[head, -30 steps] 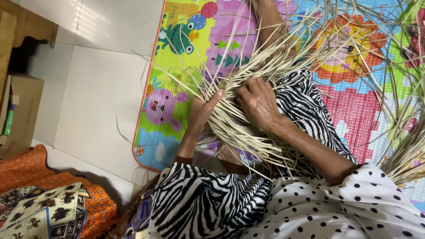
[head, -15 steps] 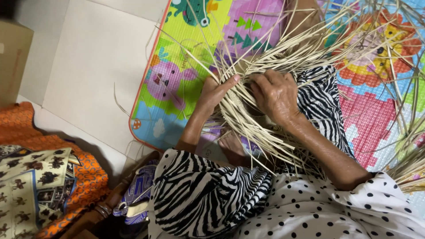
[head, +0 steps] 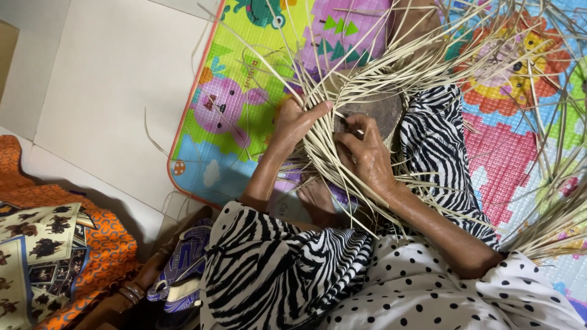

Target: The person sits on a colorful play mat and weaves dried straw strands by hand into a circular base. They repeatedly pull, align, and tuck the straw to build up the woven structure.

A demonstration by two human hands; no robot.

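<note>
Weaving is the step that seems to be in hand in the head view, the only view there is: pale dry straw strips are being worked around a round brown form that is held on the lap. The left hand is laid on the near left side of the weave, with its fingers stretched over the strips and its thumb pointed toward the form, so the strips are pressed down more than gripped. The right hand is curled just beside it, and a strip or two is pinched between its fingertips at the edge of the form. The two hands are close together, almost touching. Long loose strips are spread out past the hands, up and to the right, over a bright play mat with animal pictures. An orange patterned cloth is seen at the lower left, well apart from the work. For the next move, it is judged that the pinched strip must be tucked under its neighbour while the other strips are kept flat.
</note>
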